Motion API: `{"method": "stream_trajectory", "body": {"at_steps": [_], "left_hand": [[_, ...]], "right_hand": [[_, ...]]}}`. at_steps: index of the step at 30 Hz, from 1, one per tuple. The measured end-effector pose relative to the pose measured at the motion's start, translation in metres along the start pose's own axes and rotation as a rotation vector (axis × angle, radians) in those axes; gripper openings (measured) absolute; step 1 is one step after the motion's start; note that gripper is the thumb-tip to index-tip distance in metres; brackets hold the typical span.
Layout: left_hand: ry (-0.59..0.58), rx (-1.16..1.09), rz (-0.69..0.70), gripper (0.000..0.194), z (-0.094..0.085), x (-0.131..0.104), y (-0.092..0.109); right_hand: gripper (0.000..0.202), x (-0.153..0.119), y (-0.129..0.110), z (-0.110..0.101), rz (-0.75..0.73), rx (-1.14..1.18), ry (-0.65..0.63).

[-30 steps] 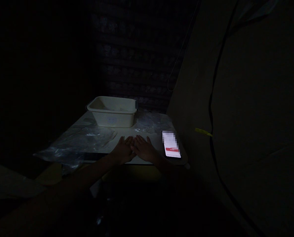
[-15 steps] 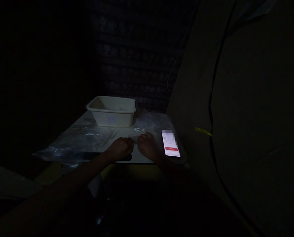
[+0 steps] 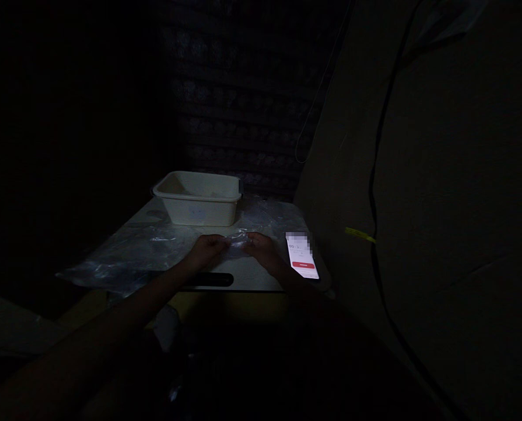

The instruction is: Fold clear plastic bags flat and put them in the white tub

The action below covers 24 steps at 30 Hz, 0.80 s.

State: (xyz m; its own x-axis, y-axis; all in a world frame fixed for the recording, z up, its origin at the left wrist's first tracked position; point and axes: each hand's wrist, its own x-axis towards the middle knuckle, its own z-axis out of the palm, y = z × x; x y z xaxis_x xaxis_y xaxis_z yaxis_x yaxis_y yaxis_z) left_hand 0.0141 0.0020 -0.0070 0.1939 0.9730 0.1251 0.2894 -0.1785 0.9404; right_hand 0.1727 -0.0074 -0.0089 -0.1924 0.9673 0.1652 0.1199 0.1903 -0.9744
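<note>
Between my two hands is a small piece of clear plastic, like a bag (image 3: 238, 238), held just over the front of the white table. My left hand (image 3: 208, 248) pinches its left side, and my right hand (image 3: 261, 248) grips its right side. Dim light hides the fingertips in part. Left of my hands, more crumpled clear plastic bags (image 3: 142, 251) lie spread over the table's edge. Behind them stands a cream plastic tub (image 3: 201, 209), whose contents are too dark to make out.
A lit phone (image 3: 303, 255) lies on the table (image 3: 256, 279) to the right of my hands. A dark handle slot (image 3: 212, 279) runs along the front edge. More clear plastic (image 3: 272, 211) lies at the back right. A dark cable with a yellow tag (image 3: 359, 235) hangs along the right wall.
Both hands have turned and moved slightly up and away from the table's front edge. The clear plastic between them now shows more plainly, stretched from hand to hand.
</note>
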Motion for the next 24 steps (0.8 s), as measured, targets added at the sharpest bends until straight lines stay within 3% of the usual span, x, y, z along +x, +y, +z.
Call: {"method": "stream_trajectory", "body": {"at_steps": [4,9,15,19,22,24], "left_hand": [[0.084,-0.356,-0.112,0.025,0.004,-0.001,0.005],[0.115,-0.461,-0.138,0.026,0.009,0.003,0.011],[-0.017,-0.371,-0.205,0.025,0.015,0.001,0.014],[0.038,-0.314,-0.161,0.024,0.016,0.000,0.011],[0.036,-0.124,-0.067,0.028,0.008,0.005,0.010],[0.081,0.137,0.095,0.031,-0.003,0.012,0.013]], "right_hand": [[0.026,-0.001,-0.005,0.008,0.153,0.312,-0.021],[0.018,0.006,-0.004,0.013,0.226,0.447,0.118],[0.018,0.010,0.000,0.007,0.163,0.251,0.158],[0.021,0.007,0.003,0.008,0.193,0.179,0.127],[0.019,0.007,0.003,0.006,0.211,0.209,0.159],[0.017,0.008,0.002,0.003,0.207,0.221,0.208]]}}
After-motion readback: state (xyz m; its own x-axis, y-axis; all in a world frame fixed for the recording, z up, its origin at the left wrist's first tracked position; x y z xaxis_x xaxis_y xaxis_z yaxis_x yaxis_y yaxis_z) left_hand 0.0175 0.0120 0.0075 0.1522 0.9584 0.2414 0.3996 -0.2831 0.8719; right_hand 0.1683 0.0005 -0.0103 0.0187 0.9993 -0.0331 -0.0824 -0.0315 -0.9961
